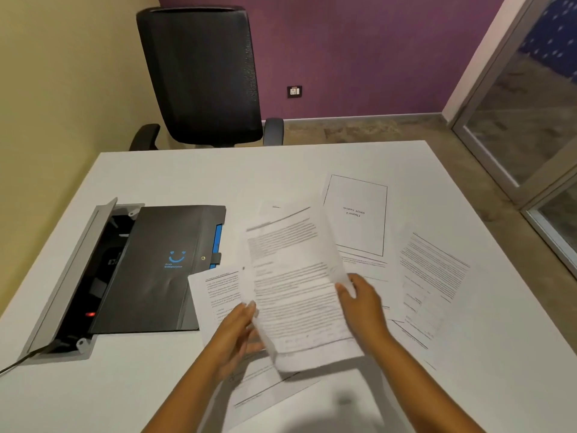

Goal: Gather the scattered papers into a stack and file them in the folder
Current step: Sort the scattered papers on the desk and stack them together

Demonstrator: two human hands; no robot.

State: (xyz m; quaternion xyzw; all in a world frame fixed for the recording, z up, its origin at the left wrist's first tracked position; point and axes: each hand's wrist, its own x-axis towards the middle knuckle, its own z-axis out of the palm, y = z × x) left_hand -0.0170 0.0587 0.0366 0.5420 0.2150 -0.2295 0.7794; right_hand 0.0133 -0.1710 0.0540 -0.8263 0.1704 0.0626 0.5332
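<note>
Towards the left edge of the white table (156,170), an open cable box (78,276) is set into the surface, and the black folder (156,270) is laid partly over it, closed, with its blue tab at the right side. Just beside the folder's near right corner, a printed sheet (215,292) is seen lying flat, partly covered by what is held above it.

The left hand (237,332) is placed at the left edge of a lifted sheet (296,292); its fingers are nearly straight, and whether the paper is pinched or only steadied cannot be told. The right hand (362,304) is closed on the sheet's right edge, the thumb on top and the fingers behind. The sheet is blurred, so it cannot be told whether one page or several are held.

Further right, a title page (356,214) with a ruled border is left lying towards the far edge, overlapping another page, and a text page (431,276) is spread towards the right edge. More sheets (259,392) are left at the near edge, under the forearms.

The gathering is judged to be barely begun: most papers are still scattered, no squared stack is visible, and the folder has not yet been opened. Collecting, aligning and filing are all left to be done.
</note>
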